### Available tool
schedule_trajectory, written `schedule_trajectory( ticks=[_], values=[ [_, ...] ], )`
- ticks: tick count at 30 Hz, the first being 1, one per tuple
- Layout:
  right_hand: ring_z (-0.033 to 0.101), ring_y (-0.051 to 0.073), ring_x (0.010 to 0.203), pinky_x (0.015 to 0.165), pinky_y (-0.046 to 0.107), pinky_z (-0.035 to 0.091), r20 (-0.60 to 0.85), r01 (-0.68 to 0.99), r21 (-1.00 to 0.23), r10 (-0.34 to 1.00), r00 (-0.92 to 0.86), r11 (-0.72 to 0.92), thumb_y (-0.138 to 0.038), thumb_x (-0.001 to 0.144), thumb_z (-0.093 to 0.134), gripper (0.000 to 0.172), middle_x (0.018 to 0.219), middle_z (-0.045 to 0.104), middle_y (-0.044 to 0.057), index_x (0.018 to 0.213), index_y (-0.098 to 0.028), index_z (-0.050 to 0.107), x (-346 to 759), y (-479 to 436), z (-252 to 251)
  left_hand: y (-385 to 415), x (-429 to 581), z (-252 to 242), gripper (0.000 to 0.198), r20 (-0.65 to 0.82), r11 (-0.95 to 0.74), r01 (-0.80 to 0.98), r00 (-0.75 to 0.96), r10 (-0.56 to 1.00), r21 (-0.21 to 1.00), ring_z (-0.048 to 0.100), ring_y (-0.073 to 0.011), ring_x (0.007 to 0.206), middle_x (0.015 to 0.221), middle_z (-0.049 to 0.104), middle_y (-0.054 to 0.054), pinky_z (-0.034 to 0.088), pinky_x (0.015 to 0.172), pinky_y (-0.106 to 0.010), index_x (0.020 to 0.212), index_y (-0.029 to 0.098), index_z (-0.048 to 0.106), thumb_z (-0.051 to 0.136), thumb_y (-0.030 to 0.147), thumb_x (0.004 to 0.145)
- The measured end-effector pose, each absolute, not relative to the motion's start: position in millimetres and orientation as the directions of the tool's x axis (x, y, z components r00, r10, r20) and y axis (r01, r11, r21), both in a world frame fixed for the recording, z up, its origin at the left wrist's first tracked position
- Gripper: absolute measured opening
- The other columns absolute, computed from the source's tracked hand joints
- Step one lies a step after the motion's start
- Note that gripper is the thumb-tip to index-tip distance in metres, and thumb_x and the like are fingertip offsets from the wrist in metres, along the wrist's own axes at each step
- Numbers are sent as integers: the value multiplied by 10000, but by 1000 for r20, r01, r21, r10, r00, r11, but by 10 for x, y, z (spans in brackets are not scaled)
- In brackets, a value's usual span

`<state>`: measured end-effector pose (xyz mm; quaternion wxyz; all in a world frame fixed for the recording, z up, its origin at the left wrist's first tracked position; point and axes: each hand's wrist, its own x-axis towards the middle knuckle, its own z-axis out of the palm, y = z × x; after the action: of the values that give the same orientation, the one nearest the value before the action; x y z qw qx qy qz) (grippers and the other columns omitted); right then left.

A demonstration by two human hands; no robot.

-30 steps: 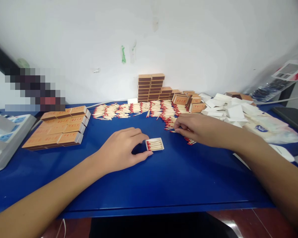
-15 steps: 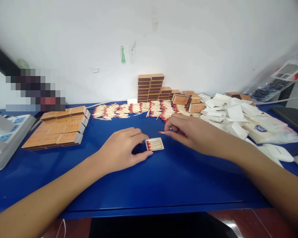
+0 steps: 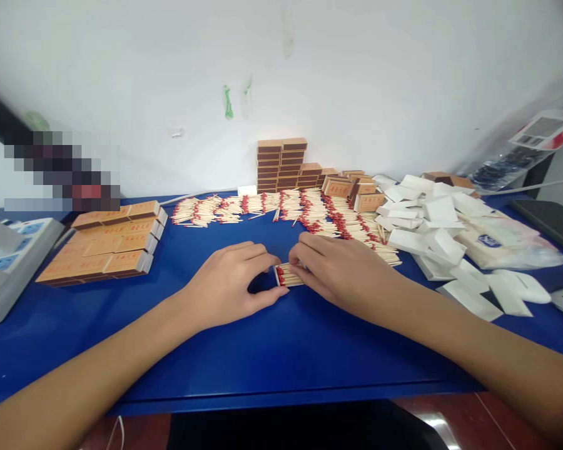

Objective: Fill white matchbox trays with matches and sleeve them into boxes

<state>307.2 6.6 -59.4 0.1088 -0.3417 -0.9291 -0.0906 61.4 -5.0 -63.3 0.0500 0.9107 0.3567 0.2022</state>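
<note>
Hands together, fingertips almost meeting. Left hand curled, thumb and forefinger clamped on left end of match tray, seemingly bracing it against sliding. Right hand laid over tray's right part, fingertips down on matches inside, red heads toward left hand; whether it pinches one, cannot tell. Tray flat on blue table, between both hands. Loose matches in row just beyond hands, within easy reach. Closed matchboxes stacked left of left hand; white trays heaped right of right hand.
</note>
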Motion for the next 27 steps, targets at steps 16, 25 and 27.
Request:
schedule_trajectory(
  ticks=[16, 25, 27],
  values=[
    [648, 213, 766, 665, 326, 428, 92, 697, -208, 723, -684, 686, -333, 1028, 589, 224, 915, 737, 83, 1021, -222, 784, 3694, 656, -444, -52, 551, -614, 275, 307, -716, 654, 648, 697, 243, 723, -228, 928, 1005, 756, -55, 565, 814, -349, 1190, 181, 759, 760, 384, 1004],
    [683, 229, 856, 748, 347, 486, 148, 656, -242, 695, -703, 715, -303, 1072, 519, 276, 1011, 770, 111, 1095, -197, 773, 3562, 605, -561, -62, 527, -612, 297, 291, -707, 657, 644, 707, 262, 724, -222, 922, 1006, 749, -48, 565, 809, -351, 1206, 176, 761, 770, 386, 997],
    [673, 228, 830, 723, 340, 474, 156, 663, -231, 700, -697, 712, -317, 1072, 522, 271, 978, 764, 106, 1093, -206, 768, 3562, 613, -562, -64, 527, -615, 296, 295, -707, 658, 643, 707, 259, 723, -221, 923, 1008, 751, -49, 565, 809, -348, 1208, 182, 759, 766, 393, 1000]
  ],
)
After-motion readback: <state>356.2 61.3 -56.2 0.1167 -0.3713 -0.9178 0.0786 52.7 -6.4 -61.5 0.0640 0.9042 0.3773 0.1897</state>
